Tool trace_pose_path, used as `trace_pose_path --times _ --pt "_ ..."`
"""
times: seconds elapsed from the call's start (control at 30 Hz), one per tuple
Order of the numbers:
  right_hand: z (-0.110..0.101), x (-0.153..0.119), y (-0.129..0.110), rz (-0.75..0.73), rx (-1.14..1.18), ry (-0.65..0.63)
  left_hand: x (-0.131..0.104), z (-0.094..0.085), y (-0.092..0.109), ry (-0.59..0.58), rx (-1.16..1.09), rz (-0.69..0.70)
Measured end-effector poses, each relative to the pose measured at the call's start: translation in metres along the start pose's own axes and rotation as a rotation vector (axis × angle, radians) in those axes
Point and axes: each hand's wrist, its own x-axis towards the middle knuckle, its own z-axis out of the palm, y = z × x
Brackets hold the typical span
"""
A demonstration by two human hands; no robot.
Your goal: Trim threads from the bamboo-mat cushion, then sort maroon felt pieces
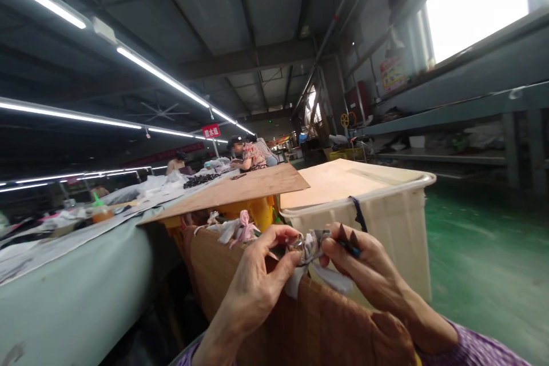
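Observation:
My left hand [263,280] pinches one end of a small crumpled item [311,246], partly shiny and partly grey-white fabric. The other end is between the thumb and fingers of my right hand [364,263]. A small dark pointed tool [349,238], with a bit of blue on it, also sits in my right hand, its two tips sticking up between the fingers. Both hands are just above the edge of a brown cardboard box [330,320]. White cloth scraps [332,279] hang over that edge, and a pink scrap [245,227] lies on the box's rim further left.
A cream plastic bin [403,234] with a board [343,177] on top stands ahead. Left of it, a brown board [240,191] covers yellow crates [261,211]. The long cloth-covered table [86,274] runs along the left, with people working further back. Shelving [463,120] lines the right wall.

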Motion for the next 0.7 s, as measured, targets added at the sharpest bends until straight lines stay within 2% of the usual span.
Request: trace_pose_path --times 0.17,0.27,0.33,0.4,0.5,0.57,0.7 --pt "0.011 -0.003 0.005 0.199 0.431 0.019 -0.006 0.0 0.001 0.007 0.001 -0.03" --pt "0.007 -0.002 0.002 0.299 0.376 0.001 -0.005 0.001 0.002 0.013 0.003 -0.055" --pt "0.001 -0.002 0.0 0.317 0.233 -0.092 -0.005 0.002 0.003 0.012 0.01 -0.066" --pt "-0.005 -0.003 0.0 0.321 0.177 -0.252 -0.005 0.003 0.003 0.015 0.018 -0.067" --pt "-0.005 -0.005 0.005 0.35 0.301 -0.448 -0.006 0.003 0.003 0.029 0.016 -0.074" --pt "0.0 -0.008 0.012 0.403 0.452 -0.455 -0.007 0.003 0.003 0.038 0.016 -0.081" --pt "-0.002 -0.025 0.019 0.417 0.687 -0.314 -0.009 0.002 0.003 0.05 0.007 -0.091"
